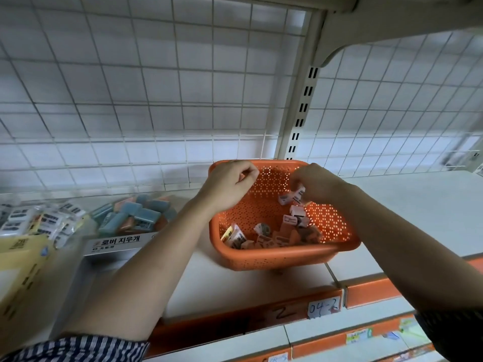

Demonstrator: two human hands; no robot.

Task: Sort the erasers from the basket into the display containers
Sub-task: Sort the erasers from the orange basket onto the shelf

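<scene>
Basket [277, 257]: orange, perforated, standing mouth-up on the white shelf [405, 205]; its back rim is close to the wire grid panel [156, 100], at the foot of the slotted upright [303, 108].
Loose erasers [271, 237]: a jumbled heap on the basket floor, pointing every which way; some lie flat, some stand on an edge or end; most are white-sleeved with dark print, one wrapper at the left shows yellow.
Right hand [317, 185]: reaches in over the basket's far right side; its fingers are curled downward and pinch the held erasers [292, 196].
Held erasers: two small white blocks with black print, held above the heap; the left one has its long axis near level, running left to right; the right one is tipped steeply, long axis running up into the fingers.
Left hand [230, 185]: over the basket's left rim; fingers curled tight into the palm, thumb tip against the forefinger; nothing shows in it.
Display containers: a clear one [122, 218], left of the basket, holds blue and orange erasers piled at mixed angles, with a printed label [117, 241] on its front; further left, another [39, 220] holds white-sleeved erasers.
Shelf edge: orange strip with a handwritten tag [324, 307].
Sleeve [78, 348]: striped, at the left forearm.
</scene>
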